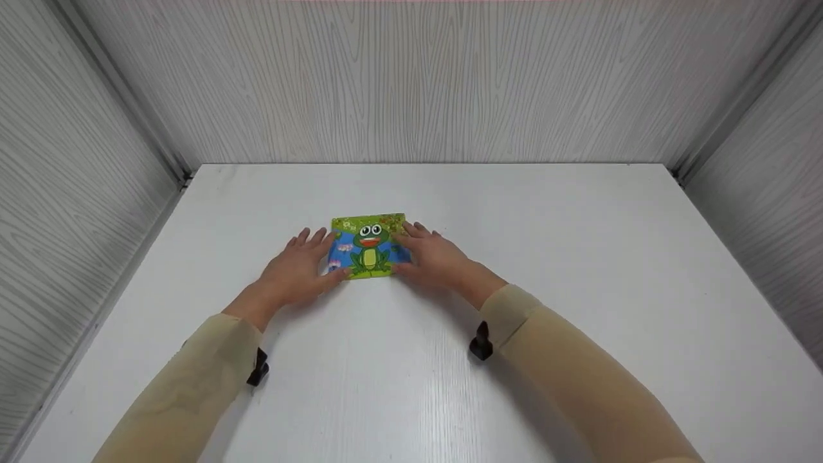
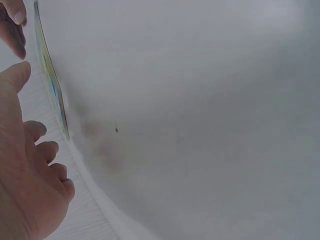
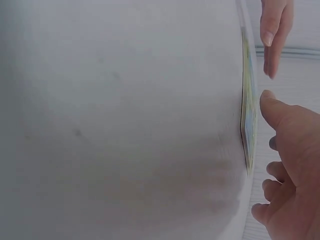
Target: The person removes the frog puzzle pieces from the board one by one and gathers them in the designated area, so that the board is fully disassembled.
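"Two hands show near the middle of the head view, the left hand (image 1: 294,270) and the right hand (image 1: 440,258). What lies between them?"

"A thin, nearly square picture board (image 1: 370,256), just left of the frame's centre. It lies flat on a white tabletop (image 1: 366,373) and is printed with a smiling green frog on blue and green."

"Does either grip hold it?"

"No, both are released, the fingers loosely spread. In the head view, the left hand's fingertips overlap the board's left side, and the right hand's overlap its right side."

"Are they touching it?"

"That cannot be told for certain. Each wrist view shows the board edge-on, with a gap between it and the nearest thumb."

"And around them?"

"Beige sleeves (image 1: 183,392) run to the lower left and lower right, and a pale wood-grain panel (image 1: 411,80) fills the top of the frame."
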{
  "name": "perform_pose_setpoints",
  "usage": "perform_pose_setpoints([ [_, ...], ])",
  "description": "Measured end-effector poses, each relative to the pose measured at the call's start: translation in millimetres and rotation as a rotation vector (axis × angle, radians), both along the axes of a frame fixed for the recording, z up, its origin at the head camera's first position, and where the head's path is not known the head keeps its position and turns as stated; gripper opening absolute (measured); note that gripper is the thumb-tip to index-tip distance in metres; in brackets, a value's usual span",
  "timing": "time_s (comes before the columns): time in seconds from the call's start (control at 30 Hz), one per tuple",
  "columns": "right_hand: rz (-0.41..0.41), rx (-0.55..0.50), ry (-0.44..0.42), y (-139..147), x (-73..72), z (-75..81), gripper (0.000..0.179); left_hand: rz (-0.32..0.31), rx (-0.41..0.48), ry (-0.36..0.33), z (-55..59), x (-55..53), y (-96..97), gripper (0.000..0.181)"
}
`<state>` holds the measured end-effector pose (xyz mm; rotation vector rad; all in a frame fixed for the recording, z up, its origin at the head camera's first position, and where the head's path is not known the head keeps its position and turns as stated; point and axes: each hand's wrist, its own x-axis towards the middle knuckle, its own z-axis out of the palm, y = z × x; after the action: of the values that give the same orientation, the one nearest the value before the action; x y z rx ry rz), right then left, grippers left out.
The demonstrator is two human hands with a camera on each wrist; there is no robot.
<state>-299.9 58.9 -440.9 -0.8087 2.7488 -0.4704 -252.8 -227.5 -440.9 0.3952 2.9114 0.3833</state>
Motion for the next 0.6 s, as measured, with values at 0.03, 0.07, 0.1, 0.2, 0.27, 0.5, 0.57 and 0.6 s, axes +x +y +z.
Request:
perform_pose_setpoints([
  [0.03,0.011,0.010,-0.002,-0.4,0.0,-1.4,0.076,-0.003,-0.005,-0.002,-1.1,-1.2,0.0,0.095],
  [0.07,0.022,0.018,-0.002,-0.4,0.1,-2.5,0.075,-0.005,-0.010,-0.005,-2.4,-2.3,0.0,0.094],
  [0.1,0.031,0.029,-0.003,-0.4,0.4,-3.3,0.075,-0.006,-0.015,-0.010,-3.3,-3.2,0.1,0.093],
  [0.2,0.038,0.047,-0.009,0.0,1.0,-4.5,0.073,-0.016,-0.025,-0.025,-4.0,-5.6,0.5,0.091],
  [0.27,0.034,0.045,-0.016,0.0,0.8,-4.7,0.073,-0.017,-0.031,-0.038,-3.0,-6.6,0.8,0.090],
  [0.5,0.040,0.068,-0.010,-0.7,0.6,-4.7,0.073,-0.014,-0.048,-0.061,1.4,-6.7,3.8,0.085],
  [0.57,0.035,0.078,-0.010,-0.7,1.1,-3.5,0.073,-0.016,-0.047,-0.062,2.6,-6.1,5.2,0.084],
  [0.6,0.033,0.081,-0.012,-0.5,1.5,-2.6,0.072,-0.015,-0.044,-0.061,2.8,-5.7,5.7,0.083],
])
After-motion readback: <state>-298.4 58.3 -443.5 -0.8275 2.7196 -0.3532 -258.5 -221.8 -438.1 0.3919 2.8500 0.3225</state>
